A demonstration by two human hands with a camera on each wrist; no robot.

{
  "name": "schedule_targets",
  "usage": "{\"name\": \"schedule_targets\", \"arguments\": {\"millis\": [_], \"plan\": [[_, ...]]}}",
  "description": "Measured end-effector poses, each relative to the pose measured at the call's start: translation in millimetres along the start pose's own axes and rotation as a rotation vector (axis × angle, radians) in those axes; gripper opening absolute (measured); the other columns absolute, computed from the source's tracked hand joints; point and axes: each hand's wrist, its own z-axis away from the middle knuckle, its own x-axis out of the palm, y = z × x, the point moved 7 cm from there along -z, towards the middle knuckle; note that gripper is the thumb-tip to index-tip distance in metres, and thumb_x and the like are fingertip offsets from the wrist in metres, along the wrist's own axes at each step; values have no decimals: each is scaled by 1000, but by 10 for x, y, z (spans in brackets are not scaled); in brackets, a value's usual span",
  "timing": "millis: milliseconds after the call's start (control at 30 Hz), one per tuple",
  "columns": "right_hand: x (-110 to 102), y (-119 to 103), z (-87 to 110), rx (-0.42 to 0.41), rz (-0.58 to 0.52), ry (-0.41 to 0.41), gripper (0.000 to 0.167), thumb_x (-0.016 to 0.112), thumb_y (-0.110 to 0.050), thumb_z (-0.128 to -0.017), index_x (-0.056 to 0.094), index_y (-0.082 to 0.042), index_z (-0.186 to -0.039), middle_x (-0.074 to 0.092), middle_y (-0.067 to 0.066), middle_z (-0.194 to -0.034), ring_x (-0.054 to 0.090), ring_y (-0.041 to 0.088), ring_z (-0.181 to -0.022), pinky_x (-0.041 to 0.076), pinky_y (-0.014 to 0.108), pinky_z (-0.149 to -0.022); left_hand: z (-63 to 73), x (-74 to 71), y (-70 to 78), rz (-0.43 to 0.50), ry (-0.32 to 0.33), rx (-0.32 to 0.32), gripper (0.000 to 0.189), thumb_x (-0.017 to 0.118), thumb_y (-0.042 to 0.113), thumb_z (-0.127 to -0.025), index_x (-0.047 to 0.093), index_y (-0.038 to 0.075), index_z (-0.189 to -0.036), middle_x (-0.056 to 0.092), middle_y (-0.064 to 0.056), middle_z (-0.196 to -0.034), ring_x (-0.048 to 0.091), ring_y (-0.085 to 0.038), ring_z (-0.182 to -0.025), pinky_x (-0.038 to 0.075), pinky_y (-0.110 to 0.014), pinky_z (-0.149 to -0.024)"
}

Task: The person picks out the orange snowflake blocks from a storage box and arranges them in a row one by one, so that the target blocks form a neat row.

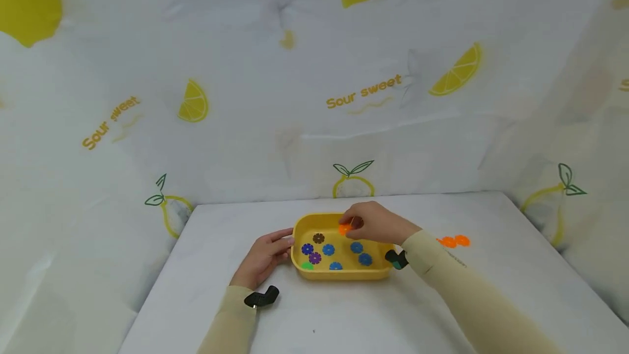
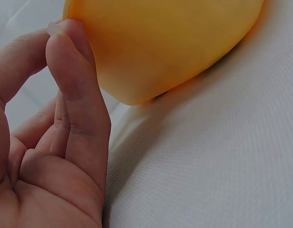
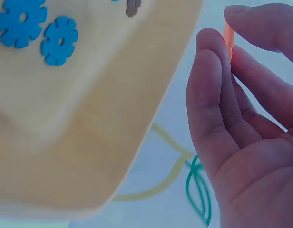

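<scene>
A yellow tray [image 1: 344, 276] stands on the white table, with several notched, flower-shaped plastic discs inside. My left hand [image 1: 263, 255] holds the tray's left side; in the left wrist view, thumb and finger pinch the yellow wall [image 2: 161, 47] at its rim. Over the tray's back right part, my right hand [image 1: 377, 223] pinches an orange flower-shaped disc [image 1: 345, 229]. The right wrist view shows that orange disc [image 3: 229, 40] edge-on between thumb and fingers. Blue discs [image 1: 365, 259], a brown disc [image 1: 318, 238], a purple disc [image 1: 314, 258] and a green disc [image 1: 307, 266] lie in the tray.
On the table to the right, beyond the right sleeve, lie orange discs [image 1: 462, 240]. A white cloth [image 1: 255, 146] with a lemon print hangs behind the table [image 1: 314, 321]. Each wrist wears a black device [image 1: 262, 296].
</scene>
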Motion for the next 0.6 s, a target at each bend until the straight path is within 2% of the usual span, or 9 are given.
{"name": "schedule_targets", "arguments": {"millis": [200, 367, 600], "plan": [[-161, 303, 319, 33, -79, 112, 30, 81, -21, -98, 78, -14, -127, 74, -5, -113, 65, 13, -99, 59, 31, -89, 36, -13, -13, -6, 27, -15, 63, 84, 37, -96, 64, 12, -150, 73, -9, -123, 66, -14, -95, 59, -21, -82], [-297, 605, 595, 89, -142, 191, 31, 81, -22, -97, 77, -16, -128, 74, -2, -110, 67, 17, -100, 59, 32, -87, 47, 1, -11, 1, 28, -20, 61, 82, 33, -98, 62, 11, -152, 73, -8, -124, 66, -13, -95, 59, -20, -81], [-431, 1140, 974, 216, -151, 292, 36, 80, -30, -99, 75, -17, -132, 75, 4, -124, 68, 21, -108, 61, 35, -87, 29, 20, -27, 12, 29, -32, 60, 81, 30, -99, 62, 10, -152, 73, -7, -120, 66, -13, -94, 59, -20, -79]]}}
